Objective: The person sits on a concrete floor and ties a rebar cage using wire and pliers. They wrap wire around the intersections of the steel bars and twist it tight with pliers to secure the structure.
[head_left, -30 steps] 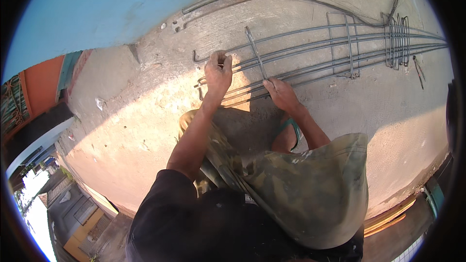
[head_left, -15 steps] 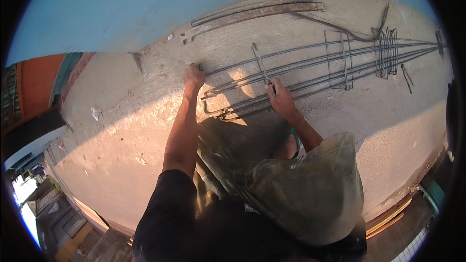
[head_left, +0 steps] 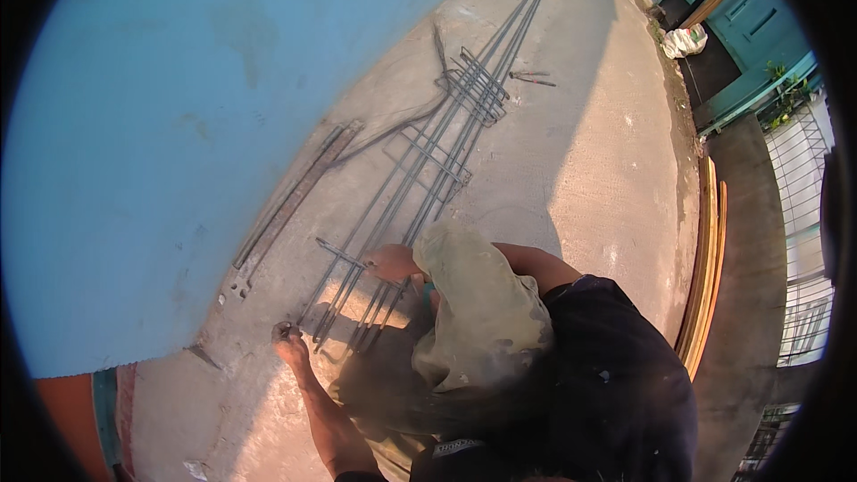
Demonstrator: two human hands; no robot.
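Several long steel rebars [head_left: 420, 183] lie side by side on the concrete floor, running from near my hands to the far top. My left hand [head_left: 290, 350] is closed at the near end of the outer left bar; a small dark thing shows at its fingers, too blurred to name. My right hand [head_left: 393, 262] is closed on a narrow metal stirrup [head_left: 337, 252] that lies across the bars. Farther along, another rectangular stirrup [head_left: 437, 156] sits around the bars, and a bundle of stirrups [head_left: 478, 87] is gathered beyond it.
A blue wall [head_left: 178, 170] rises on the left. Two long metal bars [head_left: 290, 201] lie along its foot, with thin wire [head_left: 393, 128] beyond them. Pincers [head_left: 533, 78] rest right of the rebars. Wooden planks [head_left: 705, 277] and a white sack [head_left: 685, 41] are at the right edge.
My view has swung round, so the rebars now run up toward the top. My right hand stays at the stirrup and my left hand at the bar's near end.
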